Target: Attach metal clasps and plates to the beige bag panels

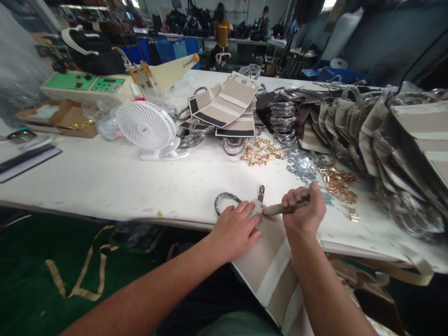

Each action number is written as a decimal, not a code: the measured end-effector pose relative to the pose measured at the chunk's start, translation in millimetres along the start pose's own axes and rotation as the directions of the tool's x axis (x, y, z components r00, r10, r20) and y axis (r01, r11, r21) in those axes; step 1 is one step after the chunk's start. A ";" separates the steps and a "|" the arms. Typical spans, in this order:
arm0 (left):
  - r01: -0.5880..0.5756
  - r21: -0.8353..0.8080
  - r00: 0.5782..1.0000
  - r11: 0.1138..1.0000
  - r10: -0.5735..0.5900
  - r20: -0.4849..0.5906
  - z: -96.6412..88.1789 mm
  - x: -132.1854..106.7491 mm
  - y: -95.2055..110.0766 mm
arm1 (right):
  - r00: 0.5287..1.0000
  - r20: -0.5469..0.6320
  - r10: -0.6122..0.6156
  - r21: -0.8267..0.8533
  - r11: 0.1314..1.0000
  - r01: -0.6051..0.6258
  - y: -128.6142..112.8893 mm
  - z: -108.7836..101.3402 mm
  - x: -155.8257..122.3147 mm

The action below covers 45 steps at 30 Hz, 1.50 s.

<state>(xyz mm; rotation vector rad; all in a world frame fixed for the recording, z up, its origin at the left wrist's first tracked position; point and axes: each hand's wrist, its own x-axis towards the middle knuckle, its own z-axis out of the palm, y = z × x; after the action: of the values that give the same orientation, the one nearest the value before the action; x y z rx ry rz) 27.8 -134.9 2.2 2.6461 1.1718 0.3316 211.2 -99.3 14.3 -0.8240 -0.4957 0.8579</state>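
A beige panel (pixel 268 252) with white strips lies slanted across the table's front edge and hangs down toward my lap. My left hand (pixel 238 228) rests flat on its upper end, fingers stretched out. In my closed right hand (pixel 304 207) is a hand tool with a thick grey-brown shaft (pixel 276 209). Its tip meets the panel just beside my left fingertips; the exact kind of tip is too small to make out. A plastic-wrapped loop handle (pixel 224 198) sticks out past the panel's top left. Close by, a small dark strap with metal fittings (pixel 261 192) points away from me.
Gold metal fasteners (pixel 262 151) and a second gold pile (pixel 338 182) flank scattered small silver pieces (pixel 303 163). Stacked panels (pixel 231 105) stand behind, more (pixel 367 121) at right. A white fan (pixel 147 128) and an open cardboard box (pixel 73 119) are left. Another person (pixel 221 30) is far back.
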 end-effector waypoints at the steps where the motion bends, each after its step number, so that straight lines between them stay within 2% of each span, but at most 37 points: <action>1: -0.004 0.034 1.000 0.999 0.003 0.009 0.1 0.2 -0.3 | 1.000 0.007 -0.027 -0.006 1.000 0.027 0.9 0.8 -1.4; 7: -0.006 0.094 1.000 0.996 0.004 0.013 1.5 0.7 -2.1 | 0.970 0.125 -0.209 -0.068 0.973 0.219 7.7 10.9 -13.5; 12: -0.010 0.070 1.000 0.997 0.009 0.011 1.0 -0.5 -2.3 | 0.966 0.147 -0.213 -0.083 0.970 0.227 15.6 14.1 -16.9; 15: -0.022 0.058 1.000 0.998 0.022 0.001 1.2 -0.8 -2.5 | 0.960 0.194 -0.203 -0.154 0.960 0.235 16.3 16.7 -18.6; 17: -0.034 0.060 0.999 0.998 0.035 -0.005 1.3 -0.6 -2.7 | 0.951 0.282 -0.130 -0.271 0.940 0.208 13.8 22.4 -16.8; 18: -0.039 0.060 0.999 0.997 0.040 -0.002 1.2 -0.5 -2.7 | 0.939 0.341 -0.055 -0.344 0.922 0.179 11.9 27.0 -14.4; 20: -0.041 0.060 0.999 0.997 0.041 0.007 1.1 -0.4 -2.9 | 0.892 0.437 0.117 -0.474 0.873 0.118 8.2 39.0 -6.8; 22: -0.039 0.058 0.999 0.998 0.039 0.008 1.4 -1.1 -2.8 | 0.851 0.477 0.218 -0.519 0.852 0.072 6.5 53.0 2.3; 25: -0.036 0.061 0.999 0.997 0.037 -0.011 3.0 -2.9 -2.1 | 0.831 0.500 0.243 -0.503 0.863 0.050 10.3 71.2 11.9; 29: -0.018 0.042 1.000 0.999 0.019 -0.016 5.1 -4.2 -1.8 | 0.748 0.574 0.332 -0.578 0.812 0.083 19.4 80.5 13.1; 31: -0.021 0.026 1.000 0.999 0.021 -0.018 5.6 -4.1 -2.2 | 0.724 0.591 0.356 -0.610 0.784 0.112 20.5 80.3 11.8; 38: -0.016 0.025 1.000 1.000 0.016 -0.027 8.4 -3.0 -4.6 | 0.670 0.621 0.407 -0.657 0.737 0.161 21.2 81.0 12.5; 42: -0.012 0.039 0.999 0.999 0.013 -0.033 11.0 -3.5 -5.1 | 0.658 0.608 0.444 -0.673 0.728 0.130 26.9 87.1 13.7; 45: -0.009 0.039 0.999 0.999 0.010 -0.032 9.7 -4.2 -3.5 | 0.663 0.609 0.435 -0.647 0.756 0.099 18.2 87.0 16.1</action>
<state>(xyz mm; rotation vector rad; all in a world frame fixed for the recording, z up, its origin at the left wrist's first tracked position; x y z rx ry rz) 25.5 -136.9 -8.5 2.6898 1.1875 0.3584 153.2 -41.7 52.8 -1.1472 -1.5307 1.2391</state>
